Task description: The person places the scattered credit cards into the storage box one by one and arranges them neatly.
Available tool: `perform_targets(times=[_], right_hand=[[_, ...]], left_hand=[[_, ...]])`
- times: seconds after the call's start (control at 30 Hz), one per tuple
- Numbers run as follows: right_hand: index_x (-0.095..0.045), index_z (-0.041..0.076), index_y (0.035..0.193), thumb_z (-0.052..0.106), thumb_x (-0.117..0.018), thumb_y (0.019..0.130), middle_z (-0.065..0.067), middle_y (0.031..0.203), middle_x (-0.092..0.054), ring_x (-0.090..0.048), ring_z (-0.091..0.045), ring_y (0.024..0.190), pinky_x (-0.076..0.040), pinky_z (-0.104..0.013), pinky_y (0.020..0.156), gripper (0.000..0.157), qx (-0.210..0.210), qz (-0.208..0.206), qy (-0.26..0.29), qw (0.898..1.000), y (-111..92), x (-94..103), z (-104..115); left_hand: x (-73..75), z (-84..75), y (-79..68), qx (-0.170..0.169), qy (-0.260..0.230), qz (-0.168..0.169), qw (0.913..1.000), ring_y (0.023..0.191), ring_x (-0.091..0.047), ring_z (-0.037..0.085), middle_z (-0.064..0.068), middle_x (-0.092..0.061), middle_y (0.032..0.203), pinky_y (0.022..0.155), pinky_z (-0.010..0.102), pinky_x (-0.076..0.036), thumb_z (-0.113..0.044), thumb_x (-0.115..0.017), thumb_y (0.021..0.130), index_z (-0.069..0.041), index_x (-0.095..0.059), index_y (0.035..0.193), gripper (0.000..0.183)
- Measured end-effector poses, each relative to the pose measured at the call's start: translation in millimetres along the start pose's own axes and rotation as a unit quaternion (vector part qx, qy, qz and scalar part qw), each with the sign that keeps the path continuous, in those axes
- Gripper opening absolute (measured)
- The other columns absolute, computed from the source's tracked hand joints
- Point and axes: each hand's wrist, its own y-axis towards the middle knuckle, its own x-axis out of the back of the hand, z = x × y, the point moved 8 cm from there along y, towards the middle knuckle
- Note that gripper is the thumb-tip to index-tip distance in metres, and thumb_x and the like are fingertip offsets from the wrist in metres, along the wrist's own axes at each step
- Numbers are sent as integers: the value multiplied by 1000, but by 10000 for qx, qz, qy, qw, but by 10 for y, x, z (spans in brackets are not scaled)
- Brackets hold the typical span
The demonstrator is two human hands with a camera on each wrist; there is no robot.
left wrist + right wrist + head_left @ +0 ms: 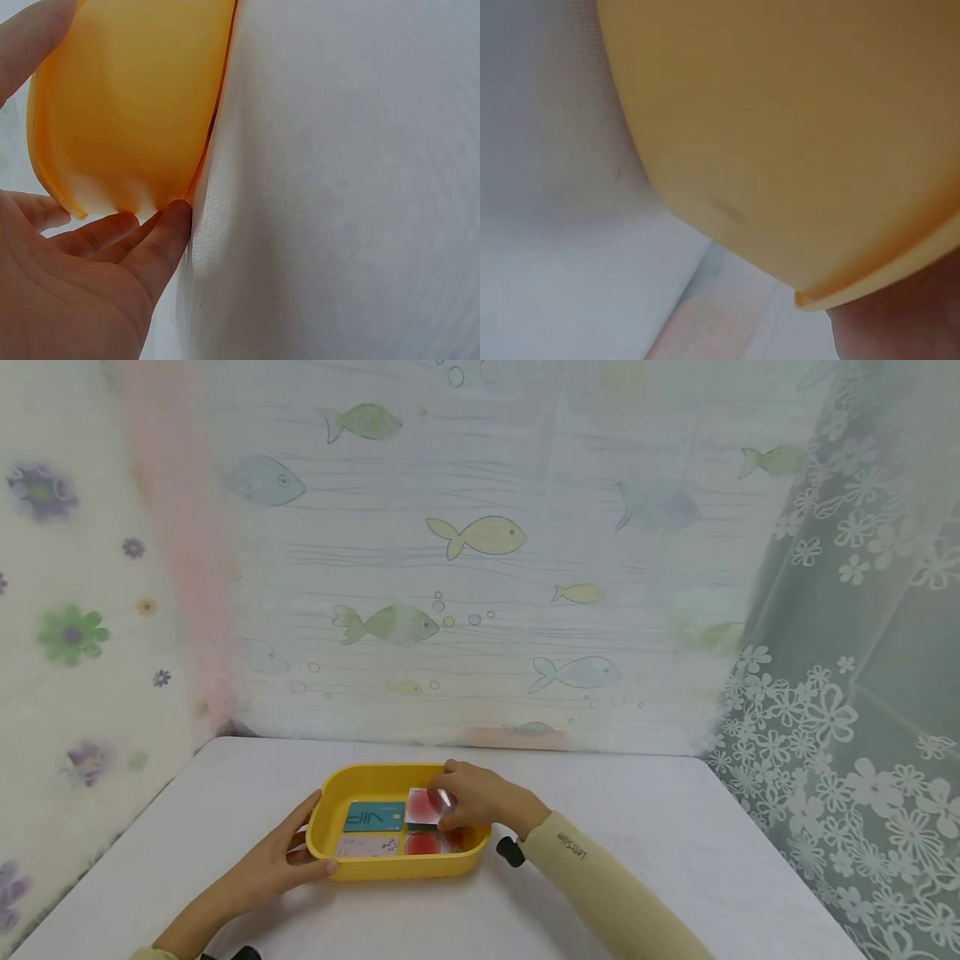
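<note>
A yellow tray point(390, 867) stands on the white table in the head view, with several cards lying inside. My left hand point(273, 864) holds its left end, thumb at the front side and fingers against the end wall; the left wrist view shows the fingertips point(176, 217) low on that wall. Over the tray's right part, my right hand point(476, 797) pinches a white card with a pink round print point(423, 807). Left of it lies a teal VIP card point(375, 816), with a pale VIP card point(367, 845) in front. A red-printed card point(422, 843) lies below the pinched card.
The white-covered table point(600, 877) reaches back to a fish-print curtain point(480, 610). A flower-print cloth point(82, 635) hangs on the left, and a sheer flowered curtain point(847, 735) on the right.
</note>
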Motion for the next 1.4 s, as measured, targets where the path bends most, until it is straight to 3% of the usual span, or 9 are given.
perform_targets(times=[0.77,1.07,1.4], right_hand=[[-65,25,120,34,-79,78,6,111,-53,-47,-9,97,-46,-22,88,46,-225,197,-396,9988,65,-59,49],[-65,23,120,33,-80,77,7,110,-53,-47,-9,97,-46,-22,89,46,-313,234,-513,9979,69,-58,57],[-67,23,114,31,-79,77,10,96,-52,-48,-9,89,-47,-23,79,40,-679,379,-449,9960,89,-103,44]], left_hand=[[5,-21,-17,34,58,0,10000,123,-49,36,24,-21,152,90,28,-51,-25,-76,82,-12,-5,155,102],[2,-30,-15,10,36,-6,10000,121,-50,36,24,-22,152,90,29,-51,-24,-76,82,-12,-6,155,102],[4,-18,-10,37,53,-21,10000,122,-50,35,23,-22,152,90,29,-51,-25,-76,82,-12,-6,155,102]])
